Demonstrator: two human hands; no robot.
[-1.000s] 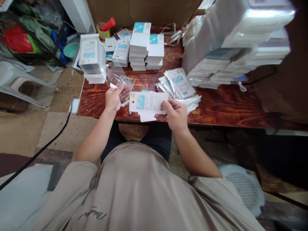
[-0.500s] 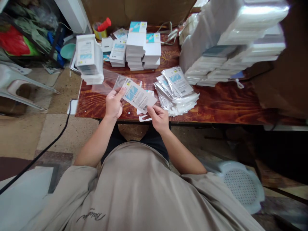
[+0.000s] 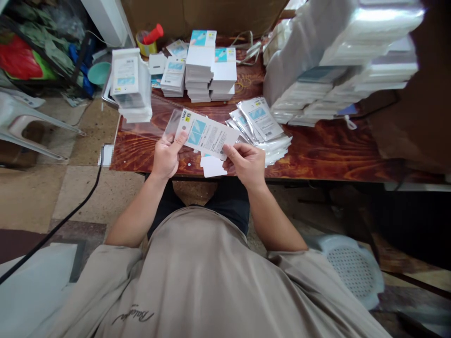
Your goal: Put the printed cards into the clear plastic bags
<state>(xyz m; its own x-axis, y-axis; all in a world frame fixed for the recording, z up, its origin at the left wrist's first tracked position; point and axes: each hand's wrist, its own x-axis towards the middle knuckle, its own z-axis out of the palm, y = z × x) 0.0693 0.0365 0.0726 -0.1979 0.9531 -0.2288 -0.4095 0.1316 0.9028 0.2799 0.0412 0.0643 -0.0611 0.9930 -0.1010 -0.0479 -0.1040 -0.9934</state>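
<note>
A white printed card with a blue picture and a yellow mark spans the space between my hands. My left hand pinches its left end, thumb on top, together with a clear plastic bag that shows behind that end. At the card's lower right corner, my right hand grips with thumb and fingers. Just under the card, a few loose white cards lie by the table's front edge. Right of them is a pile of bagged cards, partly behind my right hand.
Stacks of cards stand along the back of the wooden table. A stack of bagged cards is at the left end, near a roll of yellow tape. Tall piles of clear bags rise at the right.
My right hand has moved to the right, and the card's right end has swung up and right, so it lies closer to level. More of the loose cards beneath now shows.
</note>
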